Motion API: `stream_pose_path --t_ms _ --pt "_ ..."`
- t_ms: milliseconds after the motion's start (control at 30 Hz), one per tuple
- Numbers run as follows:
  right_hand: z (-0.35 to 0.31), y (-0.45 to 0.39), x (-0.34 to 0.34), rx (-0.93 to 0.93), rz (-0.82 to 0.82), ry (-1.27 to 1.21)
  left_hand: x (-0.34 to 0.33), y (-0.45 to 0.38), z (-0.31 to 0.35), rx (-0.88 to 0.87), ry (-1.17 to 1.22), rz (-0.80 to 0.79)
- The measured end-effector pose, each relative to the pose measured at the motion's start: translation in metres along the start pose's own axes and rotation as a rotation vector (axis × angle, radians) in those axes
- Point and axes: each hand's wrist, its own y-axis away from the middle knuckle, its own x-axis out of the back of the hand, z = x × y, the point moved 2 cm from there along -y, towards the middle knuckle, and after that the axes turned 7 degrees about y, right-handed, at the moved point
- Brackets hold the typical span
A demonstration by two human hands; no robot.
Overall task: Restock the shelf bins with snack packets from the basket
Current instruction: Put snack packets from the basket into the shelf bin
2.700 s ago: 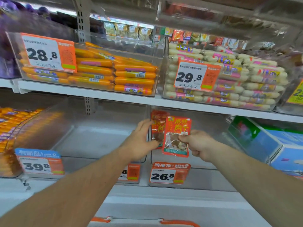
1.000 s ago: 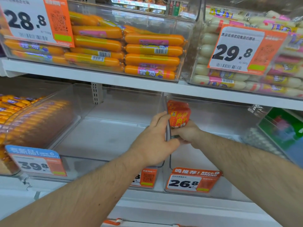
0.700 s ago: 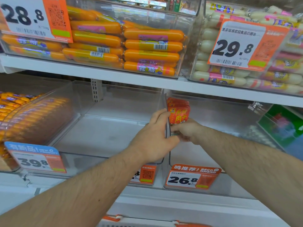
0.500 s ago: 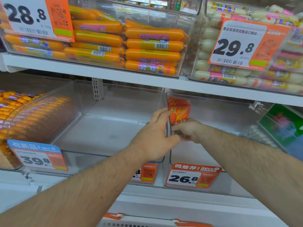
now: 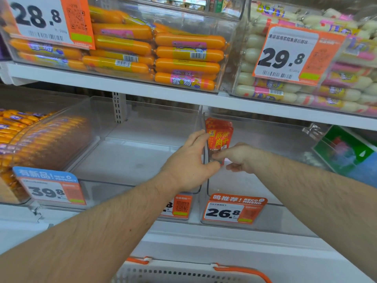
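Observation:
Two or three red snack packets stand upright in the clear right-hand bin, leaning on its left wall. My right hand is inside that bin and pinches the packets' lower edge. From the neighbouring clear bin, my left hand lies flat against the outer side of the same wall. Its thumb hooks round the wall's front edge towards the packets' bottom. A white basket with orange handles shows at the bottom edge; its contents are hidden.
Price tags 26.8 and 39.8 hang on the bin fronts. A bin of orange sausages stands at the left, a green and blue box at the right. The shelf above holds full sausage bins.
Since 2.7 s ago my right hand has carried its packet into the right bin and stood it against the left wall. Over the last second both hands have barely moved.

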Motion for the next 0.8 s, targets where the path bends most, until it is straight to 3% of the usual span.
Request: stream_pose_path --t_ms 100,167,300,400,467,533,600,667,800 --pt "-0.001 0.029 0.006 -0.006 0.078 0.075 0.003 0.001 0.003 0.011 -0.053 0.003" --pt "-0.003 0.052 0.013 0.015 0.207 0.274 0.007 0.006 0.011 -0.009 -0.083 0.044" --pt "-0.012 0.108 0.023 0.175 0.517 0.602 0.015 0.042 0.038 -0.201 -0.051 0.263" --pt "-0.013 0.157 0.017 0.627 0.828 0.649 0.015 0.086 0.047 -0.327 -0.054 0.237" --pt "-0.002 0.187 0.001 0.934 0.923 0.535 0.012 0.117 0.040 -0.248 -0.129 -0.012" --pt "0.023 0.200 -0.028 1.044 0.857 0.432 0.007 0.143 0.027 -0.119 -0.333 -0.339" --pt "0.053 0.199 -0.064 0.994 0.705 0.374 0.001 0.164 0.012 0.014 -0.465 -0.589" --pt "0.083 0.189 -0.100 0.843 0.483 0.440 -0.005 0.178 0.001 0.115 -0.447 -0.719" --pt "0.144 0.166 -0.164 0.466 -0.121 0.730 -0.015 0.190 -0.015 0.197 -0.387 -0.827"
